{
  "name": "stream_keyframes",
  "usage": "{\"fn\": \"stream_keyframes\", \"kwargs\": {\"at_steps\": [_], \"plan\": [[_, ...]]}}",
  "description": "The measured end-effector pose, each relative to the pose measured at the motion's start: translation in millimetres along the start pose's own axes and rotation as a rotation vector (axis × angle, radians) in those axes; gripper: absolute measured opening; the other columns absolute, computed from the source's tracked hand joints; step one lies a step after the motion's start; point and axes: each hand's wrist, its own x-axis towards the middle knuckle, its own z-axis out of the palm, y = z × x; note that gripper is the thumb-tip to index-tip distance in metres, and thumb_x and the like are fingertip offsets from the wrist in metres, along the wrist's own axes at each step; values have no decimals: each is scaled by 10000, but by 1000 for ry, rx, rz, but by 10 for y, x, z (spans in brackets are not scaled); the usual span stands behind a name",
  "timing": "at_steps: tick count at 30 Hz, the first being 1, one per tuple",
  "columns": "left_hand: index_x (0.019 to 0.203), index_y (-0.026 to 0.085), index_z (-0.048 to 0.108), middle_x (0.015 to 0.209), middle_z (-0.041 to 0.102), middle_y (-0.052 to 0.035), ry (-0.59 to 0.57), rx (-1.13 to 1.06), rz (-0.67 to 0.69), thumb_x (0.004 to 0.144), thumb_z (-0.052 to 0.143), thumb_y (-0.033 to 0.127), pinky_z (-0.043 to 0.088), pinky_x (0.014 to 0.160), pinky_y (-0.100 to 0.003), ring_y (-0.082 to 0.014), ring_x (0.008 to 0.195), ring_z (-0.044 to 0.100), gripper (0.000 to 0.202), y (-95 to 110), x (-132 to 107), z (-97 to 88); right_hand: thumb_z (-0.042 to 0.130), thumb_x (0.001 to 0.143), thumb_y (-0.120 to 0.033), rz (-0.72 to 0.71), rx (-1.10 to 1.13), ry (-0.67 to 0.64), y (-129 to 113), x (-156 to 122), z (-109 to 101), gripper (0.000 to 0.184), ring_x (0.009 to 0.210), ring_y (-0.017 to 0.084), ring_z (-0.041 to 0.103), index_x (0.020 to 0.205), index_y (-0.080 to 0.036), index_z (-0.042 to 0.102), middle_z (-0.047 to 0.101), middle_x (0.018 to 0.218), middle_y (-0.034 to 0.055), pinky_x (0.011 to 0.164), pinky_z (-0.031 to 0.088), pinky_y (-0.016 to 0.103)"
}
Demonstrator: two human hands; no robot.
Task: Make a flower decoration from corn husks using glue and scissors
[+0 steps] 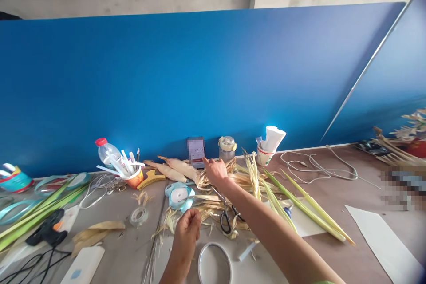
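Note:
My right hand [215, 171] is stretched far forward, its index finger pointing at the lower right of a phone [196, 148] propped against the blue partition. The fingertip is at the screen; whether it touches I cannot tell. Nothing shows in that hand. My left hand [187, 228] is closed in the foreground, fingertips pressed together; anything inside is hidden. Just right of it lies a pale ring [199, 262]. Beyond the left hand is a roll of light blue ribbon [179, 196]. Black-handled scissors [225, 222] lie among dried corn husks [209, 206] under my right forearm.
A bottle [107, 153], a cup of white sticks [133, 178], a lidded jar [227, 148] and a paper cup [265, 156] line the partition. Green leaf strips [302, 202] and a white cable [316, 166] lie right. A glue gun [48, 228] and tape roll [138, 216] lie left.

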Motion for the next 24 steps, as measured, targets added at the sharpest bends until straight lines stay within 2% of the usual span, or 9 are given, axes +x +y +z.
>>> {"fn": "stream_keyframes", "kwargs": {"at_steps": [6, 11, 14, 17, 20, 22, 24], "plan": [[623, 177, 468, 472, 313, 99, 5, -8, -34, 659, 637, 516, 98, 400, -214, -25, 380, 161, 381, 19, -3, 17, 384, 838, -109, -7, -7, -10, 41, 85, 69, 468, 842, 221, 620, 1298, -193, 395, 648, 964, 133, 789, 338, 360], [630, 190, 477, 464, 295, 91, 3, 13, -28, 694, 606, 497, 109, 404, -227, -43, 386, 165, 340, 14, 1, -6, 409, 817, -86, -21, 73, 31, 22, -14, -55, 491, 859, 212, 614, 1298, -185, 409, 656, 973, 126, 821, 342, 344], [644, 193, 487, 480, 286, 85, -18, 37, -16, 699, 608, 484, 120, 403, -234, -53, 394, 175, 320, 38, -13, -22, 363, 860, -113, -50, 160, 80, -45, -297, -155, 406, 925, 183, 592, 1243, -186, 475, 642, 1036, 107, 835, 359, 291], [647, 189, 489, 483, 283, 83, -52, 117, 15, 723, 594, 470, 148, 415, -229, -65, 416, 210, 310, 72, -41, -19, 361, 877, -132, -131, 284, 75, -135, -753, -206, 306, 869, 129, 596, 1023, -212, 618, 663, 949, 38, 761, 405, 203], [661, 179, 499, 477, 289, 86, -68, 186, 27, 751, 568, 461, 167, 432, -222, -71, 437, 230, 304, 103, -68, 13, 445, 815, -95, -219, 678, 121, -206, -1220, -227, 255, 815, 138, 586, 940, -178, 652, 643, 863, 44, 731, 433, 215], [683, 170, 521, 469, 293, 89, -84, 202, 13, 746, 572, 465, 163, 434, -221, -71, 437, 226, 306, 123, -80, 41, 460, 782, -62, -246, 761, 144, -234, -1443, -246, 258, 797, 147, 566, 880, -189, 662, 614, 826, 37, 715, 436, 234], [684, 161, 538, 470, 303, 89, -103, 210, 13, 731, 590, 471, 163, 436, -221, -70, 440, 227, 318, 144, -89, 64, 473, 754, -41, -267, 733, 182, -248, -1570, -267, 246, 801, 159, 540, 826, -191, 654, 593, 818, 36, 727, 427, 261]]}}
